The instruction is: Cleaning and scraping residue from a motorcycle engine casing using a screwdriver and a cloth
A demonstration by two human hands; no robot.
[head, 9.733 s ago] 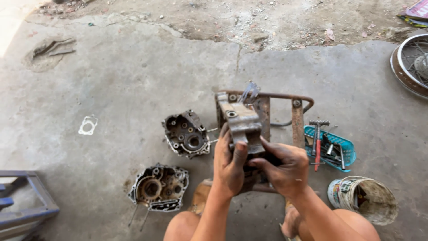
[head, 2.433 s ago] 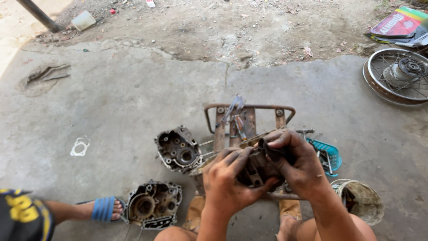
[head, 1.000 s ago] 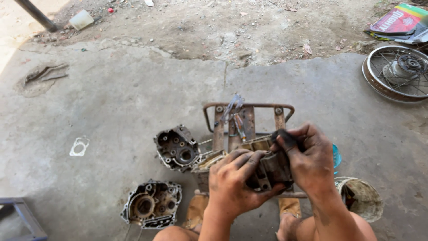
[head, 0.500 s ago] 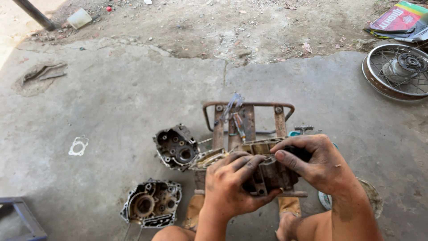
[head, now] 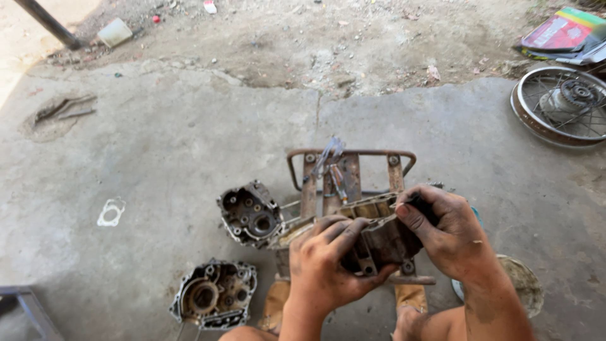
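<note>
I have the greasy engine casting (head: 379, 237) low centre, over the rusty metal rack (head: 350, 170). My left hand (head: 328, 265) wraps it from below; my right hand (head: 448, 233) pinches a dark-handled tool (head: 424, 207) at its top edge. I judge I'm mid-way working a fitting; steady pressure next.

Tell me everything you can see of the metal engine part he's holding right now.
The engine part is a grimy grey-brown cast-metal piece with ribbed, boxy walls, held over the rusty metal rack. The left hand wraps its near side from below; the right hand grips its right end, pressing a dark tool to its top edge. Its underside is hidden.
</note>
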